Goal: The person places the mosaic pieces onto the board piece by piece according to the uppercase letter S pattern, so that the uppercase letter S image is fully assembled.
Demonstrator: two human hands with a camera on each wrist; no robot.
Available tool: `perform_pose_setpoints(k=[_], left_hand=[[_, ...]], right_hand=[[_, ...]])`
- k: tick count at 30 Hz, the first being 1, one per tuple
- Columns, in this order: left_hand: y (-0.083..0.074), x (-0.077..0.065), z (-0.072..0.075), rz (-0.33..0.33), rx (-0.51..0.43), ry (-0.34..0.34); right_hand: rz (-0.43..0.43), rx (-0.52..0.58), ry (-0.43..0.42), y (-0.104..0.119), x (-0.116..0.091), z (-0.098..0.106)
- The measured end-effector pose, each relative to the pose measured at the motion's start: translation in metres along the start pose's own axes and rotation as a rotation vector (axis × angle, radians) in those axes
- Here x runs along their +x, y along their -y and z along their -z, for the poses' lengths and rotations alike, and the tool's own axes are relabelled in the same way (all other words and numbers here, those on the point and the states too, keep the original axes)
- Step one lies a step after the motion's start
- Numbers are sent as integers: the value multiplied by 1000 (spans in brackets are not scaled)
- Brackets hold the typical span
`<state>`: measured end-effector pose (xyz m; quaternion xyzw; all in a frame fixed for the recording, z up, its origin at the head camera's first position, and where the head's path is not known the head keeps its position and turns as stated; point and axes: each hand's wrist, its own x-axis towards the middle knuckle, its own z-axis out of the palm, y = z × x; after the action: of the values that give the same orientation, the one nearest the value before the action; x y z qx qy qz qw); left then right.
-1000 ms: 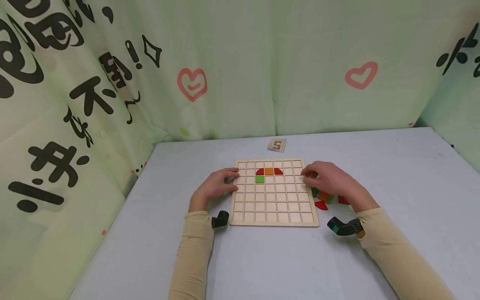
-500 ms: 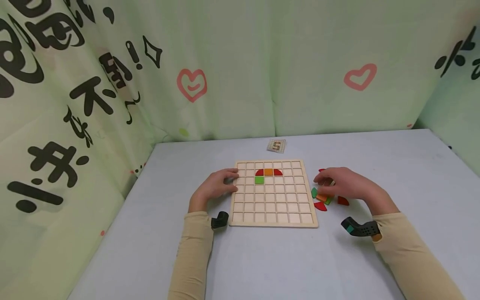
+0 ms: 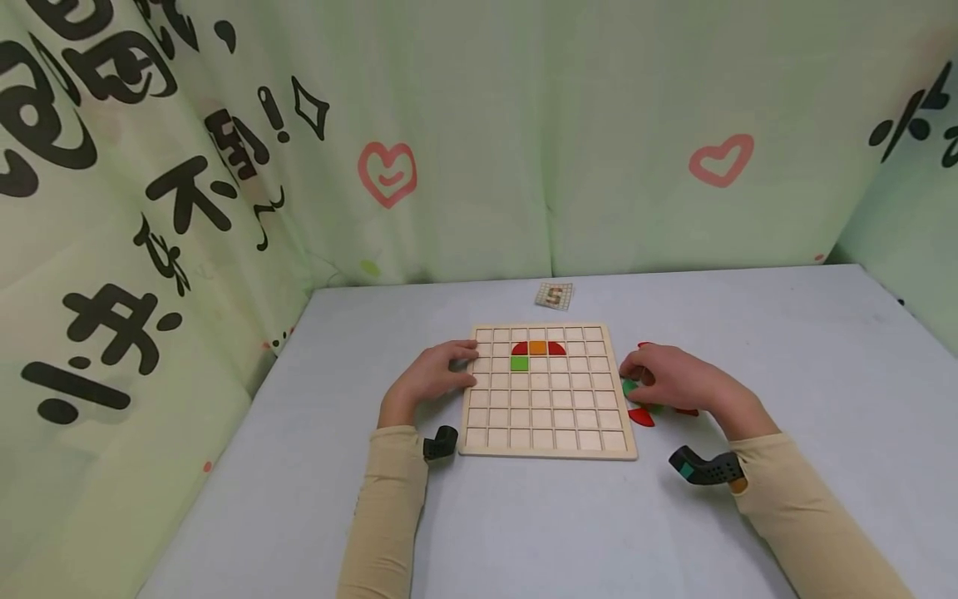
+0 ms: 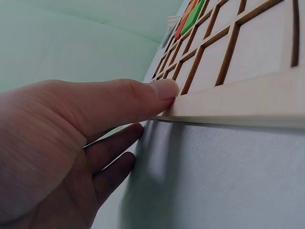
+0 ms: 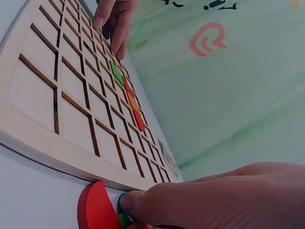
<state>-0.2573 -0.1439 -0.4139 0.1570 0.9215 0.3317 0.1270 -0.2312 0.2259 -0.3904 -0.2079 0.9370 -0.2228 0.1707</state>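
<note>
A wooden grid board [image 3: 530,416] lies on the table. Two red rounded tiles flank an orange square tile [image 3: 537,348] in an upper row, with a green square tile [image 3: 520,363] below the left one. My left hand [image 3: 434,372] rests at the board's left edge, its thumb [image 4: 164,89] touching the rim and its other fingers loosely extended. Beyond the right edge, my right hand [image 3: 669,377] is bent over loose pieces; its thumb [image 5: 133,202] overlaps a dark green piece [image 3: 629,386]. I cannot tell whether it pinches that piece. A red rounded piece [image 3: 641,417] lies close by.
A small card [image 3: 554,295] with a gridded pattern lies behind the board. More loose pieces are partly hidden under the right hand. A pale green curtain [image 3: 479,208] with printed hearts and black lettering rises behind and beside the white table [image 3: 524,532].
My right hand has moved from the board's right edge out over the loose pieces, then slightly back toward the board at the dark green piece. The left hand and the tiles on the board stay put.
</note>
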Motion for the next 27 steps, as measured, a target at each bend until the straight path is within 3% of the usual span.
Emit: perform_pose_setpoints(k=[4,9,27], left_hand=[[2,0,0,-10,20,-1],[3,1,0,-12,22,1],[0,2,0,-3,13,4]], right_hand=[[39,-70,-54,1,2,-2],[24,-106,-120,0,4,-4],[2,-86,-150,-6,6,-4]])
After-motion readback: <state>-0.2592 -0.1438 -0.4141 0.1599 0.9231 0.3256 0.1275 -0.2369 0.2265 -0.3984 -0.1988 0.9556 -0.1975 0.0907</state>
